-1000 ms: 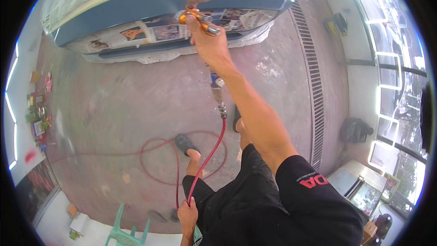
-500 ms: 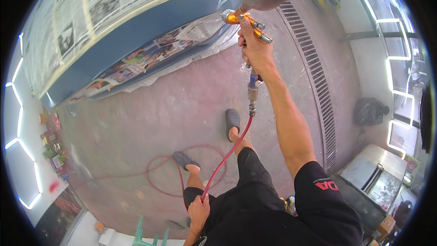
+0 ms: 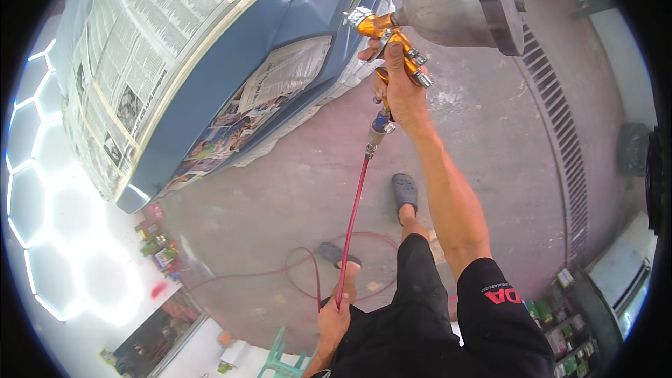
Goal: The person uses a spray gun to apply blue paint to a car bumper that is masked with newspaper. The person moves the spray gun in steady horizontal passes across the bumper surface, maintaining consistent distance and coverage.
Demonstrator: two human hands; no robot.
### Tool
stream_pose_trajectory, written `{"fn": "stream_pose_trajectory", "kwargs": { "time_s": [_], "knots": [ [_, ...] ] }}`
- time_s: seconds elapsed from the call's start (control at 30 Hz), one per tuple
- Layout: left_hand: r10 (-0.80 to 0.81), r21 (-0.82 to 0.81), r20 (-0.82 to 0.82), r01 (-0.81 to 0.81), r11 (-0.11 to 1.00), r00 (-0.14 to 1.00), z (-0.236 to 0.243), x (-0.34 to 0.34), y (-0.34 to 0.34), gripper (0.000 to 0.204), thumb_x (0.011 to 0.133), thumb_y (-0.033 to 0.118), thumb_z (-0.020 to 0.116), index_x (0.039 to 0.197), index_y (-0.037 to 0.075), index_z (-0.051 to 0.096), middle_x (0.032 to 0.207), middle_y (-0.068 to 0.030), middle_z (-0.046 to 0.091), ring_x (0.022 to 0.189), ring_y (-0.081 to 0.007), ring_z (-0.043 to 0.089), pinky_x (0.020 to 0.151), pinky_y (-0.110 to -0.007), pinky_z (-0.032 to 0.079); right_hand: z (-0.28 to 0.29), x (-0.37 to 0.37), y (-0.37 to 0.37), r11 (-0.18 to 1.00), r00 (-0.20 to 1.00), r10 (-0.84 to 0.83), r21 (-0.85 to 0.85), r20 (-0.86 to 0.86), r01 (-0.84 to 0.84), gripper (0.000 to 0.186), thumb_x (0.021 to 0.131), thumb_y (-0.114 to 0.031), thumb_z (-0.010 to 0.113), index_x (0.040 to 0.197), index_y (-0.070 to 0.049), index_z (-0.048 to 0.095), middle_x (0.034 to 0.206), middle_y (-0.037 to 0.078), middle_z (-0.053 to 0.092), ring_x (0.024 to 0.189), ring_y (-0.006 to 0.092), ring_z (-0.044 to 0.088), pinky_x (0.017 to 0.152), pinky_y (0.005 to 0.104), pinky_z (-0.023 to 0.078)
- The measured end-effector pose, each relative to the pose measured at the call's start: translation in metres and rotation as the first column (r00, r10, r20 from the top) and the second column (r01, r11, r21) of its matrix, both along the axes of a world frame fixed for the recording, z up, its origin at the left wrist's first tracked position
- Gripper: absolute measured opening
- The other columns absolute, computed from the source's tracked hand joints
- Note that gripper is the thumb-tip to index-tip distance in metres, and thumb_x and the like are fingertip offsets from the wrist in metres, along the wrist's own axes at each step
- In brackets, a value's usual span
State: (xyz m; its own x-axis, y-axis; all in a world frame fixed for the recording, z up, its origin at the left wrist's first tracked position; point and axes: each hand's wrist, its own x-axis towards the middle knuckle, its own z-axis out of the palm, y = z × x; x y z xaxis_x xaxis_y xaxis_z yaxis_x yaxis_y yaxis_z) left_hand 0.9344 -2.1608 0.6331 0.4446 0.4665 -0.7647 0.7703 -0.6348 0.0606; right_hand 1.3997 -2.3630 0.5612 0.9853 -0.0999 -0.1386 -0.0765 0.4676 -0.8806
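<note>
My right hand [image 3: 407, 94] is wrapped round the handle of an orange spray gun [image 3: 378, 24], its fingers at the trigger. A large grey paint cup [image 3: 448, 5] on the gun leans over to the right. The nozzle points left, toward a blue-grey car bumper [image 3: 183, 122], with a gap between them. Newspaper [image 3: 150, 38] and tape mask the part above the bumper; more newspaper [image 3: 283, 77] fills its opening. From the gun's base a red air hose [image 3: 355, 213] runs down to my left hand [image 3: 334, 318], closed round it near my thigh.
The hose lies in loops on the floor around my left foot. A slotted floor drain [image 3: 558, 115] runs along the right. Several small cans and boxes [image 3: 159, 248] stand by the left wall. A green plastic stool [image 3: 281, 355] is at the lower edge, and a dark bag [image 3: 633, 150] sits far right.
The view has swung, so the bumper now looks steeper. The gun has rolled, its cup tipping further to the right. Both hands keep their holds on the gun and hose.
</note>
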Motion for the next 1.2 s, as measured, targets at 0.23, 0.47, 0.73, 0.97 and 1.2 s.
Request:
{"fn": "stream_pose_trajectory", "kwargs": {
  "time_s": [0.23, 0.47, 0.73, 0.97, 1.2],
  "knots": [
    [-0.087, 0.089, -0.03, 0.089, 0.992, 0.996, -0.002, 0.018, -0.014, 0.051, 0.109, 0.049, 0.061, 0.096, 0.001, 0.074, 0.084, -0.0295, 0.074, 0.086, -0.0554, 0.072, 0.076, -0.061, 0.055, -0.051, -0.009, 0.014, 0.957, 0.977, 0.204, 0.2, 0.058, -0.212, 0.04, 0.112, -0.041, 0.068, 0.092, -0.006, 0.069, 0.08, -0.001, 0.067, 0.06, 0.0042, 0.048, 0.053, 0.0261, 0.038],
    [-0.146, 0.137, -0.113, 0.161, 0.977, 0.983, -0.009, 0.033, -0.039, 0.055, 0.109, 0.052, 0.061, 0.091, 0.001, 0.071, 0.081, -0.0299, 0.071, 0.084, -0.0552, 0.07, 0.074, -0.06, 0.054, -0.078, -0.008, 0.015, 0.888, 0.906, 0.415, 0.184, 0.077, -0.422, 0.055, 0.103, -0.061, 0.074, 0.1, -0.006, 0.077, 0.075, -0.003, 0.065, 0.064, 0.0064, 0.052, 0.057, 0.0286, 0.042],
    [-0.123, 0.154, -0.109, 0.139, 0.978, 0.986, -0.013, 0.058, -0.043, 0.053, 0.11, 0.051, 0.06, 0.095, 0.002, 0.071, 0.08, -0.0303, 0.072, 0.084, -0.0565, 0.071, 0.075, -0.062, 0.054, -0.076, 0.06, -0.001, 0.891, 0.947, 0.309, 0.322, 0.09, -0.321, 0.055, 0.103, -0.061, 0.074, 0.096, -0.006, 0.076, 0.071, -0.001, 0.063, 0.056, 0.0048, 0.049, 0.049, 0.026, 0.036],
    [-0.039, 0.165, -0.036, 0.045, 0.985, 0.999, -0.013, 0.08, -0.043, 0.053, 0.111, 0.051, 0.06, 0.103, 0.0, 0.072, 0.082, -0.0289, 0.07, 0.083, -0.0513, 0.071, 0.077, -0.055, 0.054, -0.067, 0.095, -0.01, 0.924, 0.999, 0.029, 0.379, 0.035, -0.04, 0.059, 0.103, -0.061, 0.074, 0.099, -0.002, 0.076, 0.076, 0.002, 0.067, 0.052, 0.0045, 0.048, 0.045, 0.0257, 0.036],
    [-0.064, 0.175, -0.108, 0.082, 0.981, 0.992, -0.012, 0.055, -0.027, 0.053, 0.111, 0.05, 0.061, 0.101, -0.001, 0.071, 0.077, -0.0257, 0.067, 0.075, -0.0471, 0.068, 0.074, -0.052, 0.053, -0.074, 0.077, -0.009, 0.927, 0.969, 0.236, 0.285, 0.066, -0.245, 0.062, 0.103, -0.067, 0.068, 0.105, -0.005, 0.071, 0.081, 0.003, 0.065, 0.052, 0.0046, 0.046, 0.047, 0.0249, 0.037]
  ]
}}
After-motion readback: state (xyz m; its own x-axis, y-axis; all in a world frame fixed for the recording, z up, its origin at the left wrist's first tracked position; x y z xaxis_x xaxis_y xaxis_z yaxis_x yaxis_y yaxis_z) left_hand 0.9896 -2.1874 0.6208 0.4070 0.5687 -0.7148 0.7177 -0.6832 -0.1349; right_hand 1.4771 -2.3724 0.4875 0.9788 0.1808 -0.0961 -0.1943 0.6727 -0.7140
